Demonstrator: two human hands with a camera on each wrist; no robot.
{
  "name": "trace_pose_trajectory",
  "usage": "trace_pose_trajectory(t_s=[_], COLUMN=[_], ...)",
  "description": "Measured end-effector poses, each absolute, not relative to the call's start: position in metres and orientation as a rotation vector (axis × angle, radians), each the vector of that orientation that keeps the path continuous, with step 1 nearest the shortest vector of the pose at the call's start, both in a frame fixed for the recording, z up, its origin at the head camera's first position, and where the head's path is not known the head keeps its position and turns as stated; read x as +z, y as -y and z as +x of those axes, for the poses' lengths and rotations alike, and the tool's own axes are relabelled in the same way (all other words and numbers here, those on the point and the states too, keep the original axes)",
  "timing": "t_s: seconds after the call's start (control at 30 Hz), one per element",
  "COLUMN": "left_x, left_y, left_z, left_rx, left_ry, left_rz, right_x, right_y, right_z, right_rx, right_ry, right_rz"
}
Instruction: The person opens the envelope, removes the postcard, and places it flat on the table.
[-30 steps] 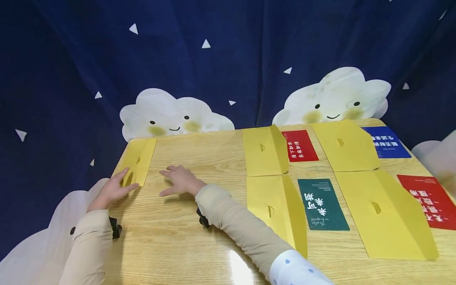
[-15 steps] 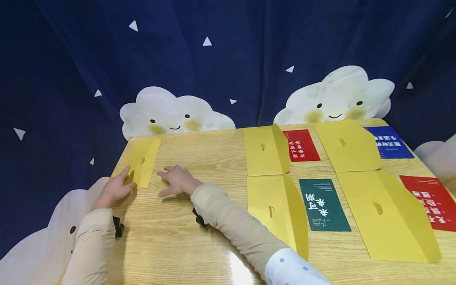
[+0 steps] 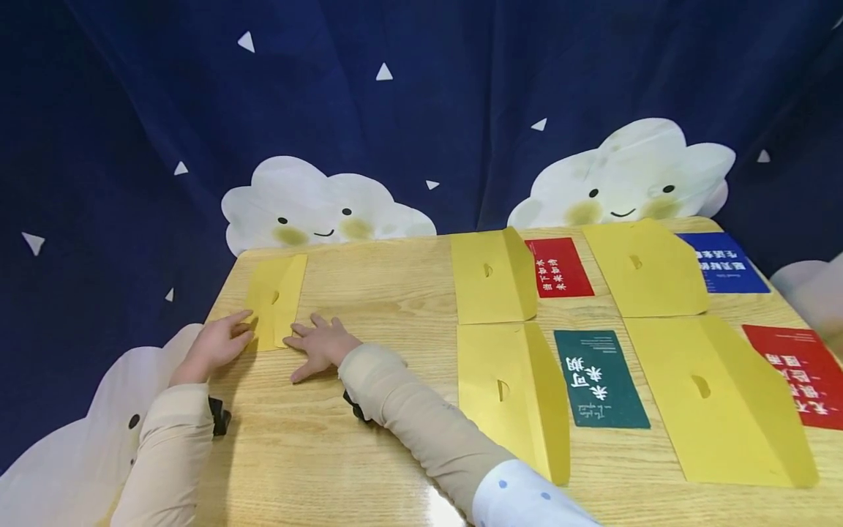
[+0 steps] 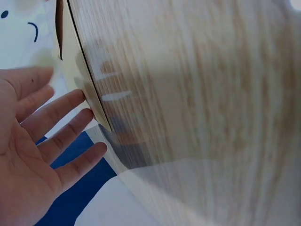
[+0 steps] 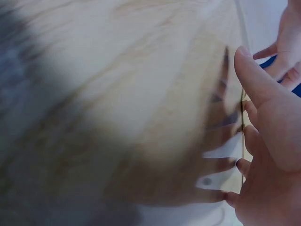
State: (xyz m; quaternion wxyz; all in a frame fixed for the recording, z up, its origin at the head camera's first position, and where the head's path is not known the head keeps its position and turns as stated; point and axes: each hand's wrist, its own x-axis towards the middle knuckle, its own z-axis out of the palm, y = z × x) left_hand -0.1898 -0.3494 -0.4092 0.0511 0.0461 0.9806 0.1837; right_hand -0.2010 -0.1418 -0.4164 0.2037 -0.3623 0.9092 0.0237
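Observation:
At the far left of the table lies a yellow paper envelope (image 3: 275, 304) with its narrow flap folded over and a small slot near the middle. My left hand (image 3: 212, 350) is at its left edge, fingers extended and fingertips touching it. In the left wrist view, the straight fingers of that left hand (image 4: 42, 141) reach the envelope's edge (image 4: 91, 89). On the other side, my right hand (image 3: 321, 347) is spread, with its fingertips at the envelope's right edge. In the right wrist view, the right hand (image 5: 270, 150) hides most of the envelope.
Yellow envelopes with raised flaps, one of them a front envelope (image 3: 497, 380), lie to the right. Beside them are a small red card (image 3: 560, 267), a green card (image 3: 601, 378), a blue card (image 3: 722, 261) and a larger red card (image 3: 800, 377). A dark blue curtain (image 3: 428, 102) hangs behind.
The yellow envelope at the far left has slid to the right, with my left hand following slightly. My right hand has moved a little left to the envelope's right edge.

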Motion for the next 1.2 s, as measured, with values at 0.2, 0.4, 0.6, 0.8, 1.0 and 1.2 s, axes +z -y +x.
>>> trace_pose_trajectory(t_s=[0.2,0.4,0.6,0.8,1.0,1.2], left_x=[-0.409,-0.412,-0.418,-0.417,-0.418,-0.418], left_y=[0.351,0.360,0.365,0.359,0.355,0.351], left_z=[-0.191,-0.191,-0.190,-0.188,-0.186,-0.186], left_rx=[0.581,0.460,0.362,0.301,0.270,0.259], left_ry=[-3.006,-2.926,-2.842,-2.842,-2.871,-2.889], left_rz=[0.182,0.156,0.161,0.189,0.254,0.280], right_x=[-0.422,-0.424,-0.422,-0.420,-0.420,-0.420], right_y=[0.142,0.144,0.141,0.140,0.136,0.128], right_z=[-0.201,-0.199,-0.198,-0.197,-0.196,-0.195], right_rx=[0.134,0.156,0.159,0.160,0.158,0.150], right_ry=[-2.555,-2.583,-2.580,-2.548,-2.541,-2.555], right_rz=[-1.014,-1.003,-1.007,-1.011,-1.017,-1.020])
